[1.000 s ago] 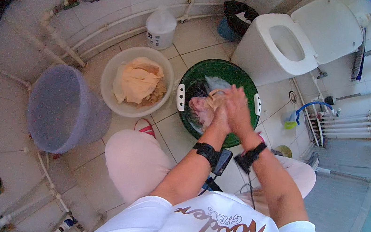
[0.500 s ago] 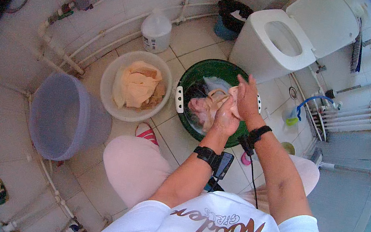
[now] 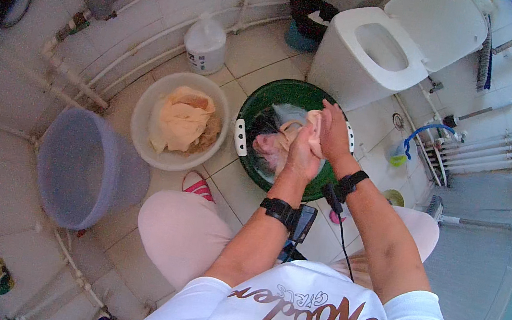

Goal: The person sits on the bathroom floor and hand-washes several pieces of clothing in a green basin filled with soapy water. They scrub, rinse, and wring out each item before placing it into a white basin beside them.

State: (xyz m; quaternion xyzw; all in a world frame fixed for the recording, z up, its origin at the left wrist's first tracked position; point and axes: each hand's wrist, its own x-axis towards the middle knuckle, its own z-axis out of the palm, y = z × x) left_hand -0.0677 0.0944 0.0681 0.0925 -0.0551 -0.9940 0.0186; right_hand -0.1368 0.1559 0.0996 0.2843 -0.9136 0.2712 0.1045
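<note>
Over the green basin point(image 3: 299, 87), my left hand point(image 3: 301, 158) and my right hand point(image 3: 336, 137) press together around a pale pink wet cloth point(image 3: 314, 131). My left hand is closed on its lower part, and the right palm lies against it from the right, with the fingers partly bent. Some of the cloth is hidden between the hands. Below them, the basin holds wet laundry: a pink piece point(image 3: 266, 144), something dark and a light grey patch. A white handle point(image 3: 241, 137) sticks out at the basin's left side.
A whitish tub point(image 3: 138, 124) with cream cloth point(image 3: 179, 124) stands left of the basin, and a purple bucket point(image 3: 116, 170) farther left. Behind are a plastic jug point(image 3: 207, 51), a black-lined bin point(image 3: 301, 37) and a toilet point(image 3: 338, 63). My knees flank the front.
My hands have closed more tightly around the pink cloth, the right fingers folding in against the left hand. The whole view has shifted slightly.
</note>
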